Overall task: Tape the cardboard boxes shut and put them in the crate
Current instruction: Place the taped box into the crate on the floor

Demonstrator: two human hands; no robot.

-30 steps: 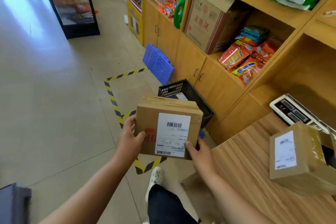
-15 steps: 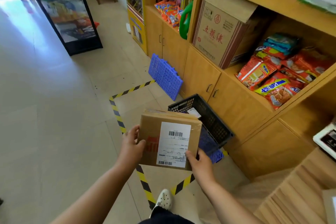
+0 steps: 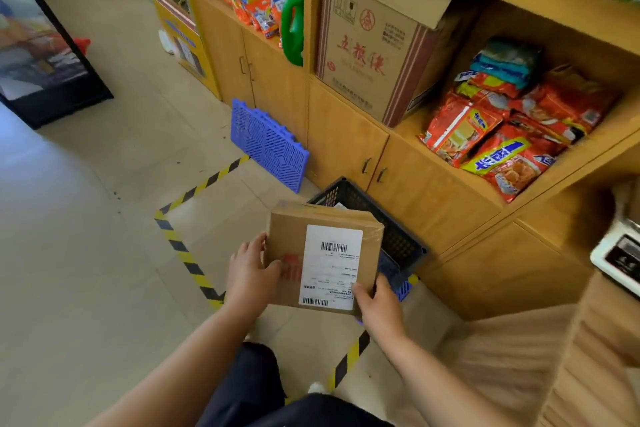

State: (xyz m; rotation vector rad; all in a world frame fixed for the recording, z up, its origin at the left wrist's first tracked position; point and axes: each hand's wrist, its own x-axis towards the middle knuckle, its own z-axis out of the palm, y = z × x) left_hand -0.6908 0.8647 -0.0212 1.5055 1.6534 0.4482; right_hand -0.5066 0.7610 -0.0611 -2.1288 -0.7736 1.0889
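- Brown cardboard box sits between my palms: my left hand grips its 9 o'clock edge, thumb on the face, and my right hand pinches the 5 o'clock corner, to hold it level, label up.
- Black crate lies just past the box at 1 o'clock, on the floor against the wooden cabinet; I hold the box by its near rim, I judge, to lower it in.
- Yellow-black floor tape frames the spot from 9 o'clock.

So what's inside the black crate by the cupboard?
Inside the black crate, only a white scrap near the far rim and something blue low down show. The held cardboard box covers the rest of the interior.
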